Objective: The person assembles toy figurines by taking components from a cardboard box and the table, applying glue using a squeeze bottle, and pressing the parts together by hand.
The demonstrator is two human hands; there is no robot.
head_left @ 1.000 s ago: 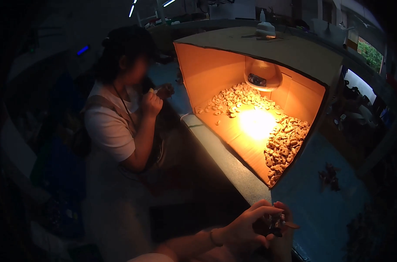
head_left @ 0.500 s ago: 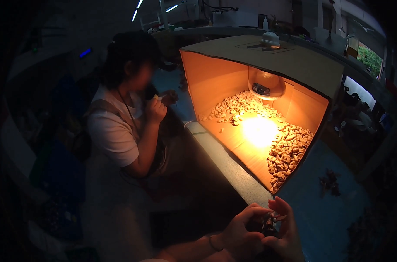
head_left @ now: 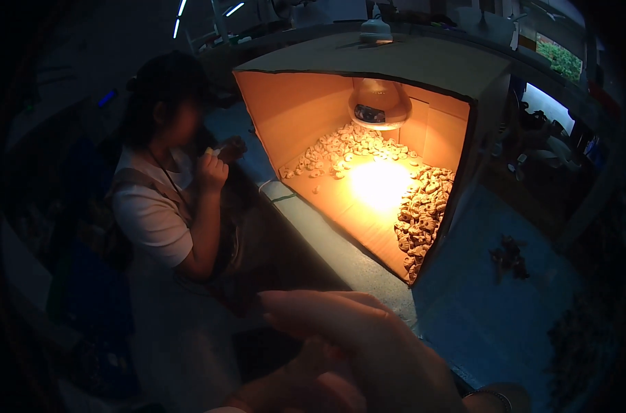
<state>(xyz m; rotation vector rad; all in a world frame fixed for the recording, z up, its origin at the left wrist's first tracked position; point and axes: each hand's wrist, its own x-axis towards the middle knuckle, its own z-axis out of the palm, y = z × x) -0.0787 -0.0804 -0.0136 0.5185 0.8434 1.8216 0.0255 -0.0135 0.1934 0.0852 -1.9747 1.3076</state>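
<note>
My right hand [head_left: 389,344] is large and close at the bottom centre, its fingers stretched to the left and lying side by side. Nothing shows at their tips; the palm side is hidden. Behind and below it is my left hand [head_left: 292,375], mostly covered and dark, so its grip does not show. The small dark object with a pale piece that was between my hands earlier is out of sight. Beyond my hands stands an open-fronted cardboard box [head_left: 313,96] with a glowing lamp [head_left: 380,110] hanging inside. Many small curled, ring-like brown pieces [head_left: 423,213] lie heaped within.
To the left a co-worker [head_left: 155,213] in a pale shirt holds a small yellowish thing near the chest. The box stands on a pale-edged table [head_left: 340,241]. A small dark clump [head_left: 509,258] lies on the bluish surface right of the box.
My right hand has come up and left, nearer the camera, and now covers much of my left hand. The small object has gone from view. The whole scene has shifted left.
</note>
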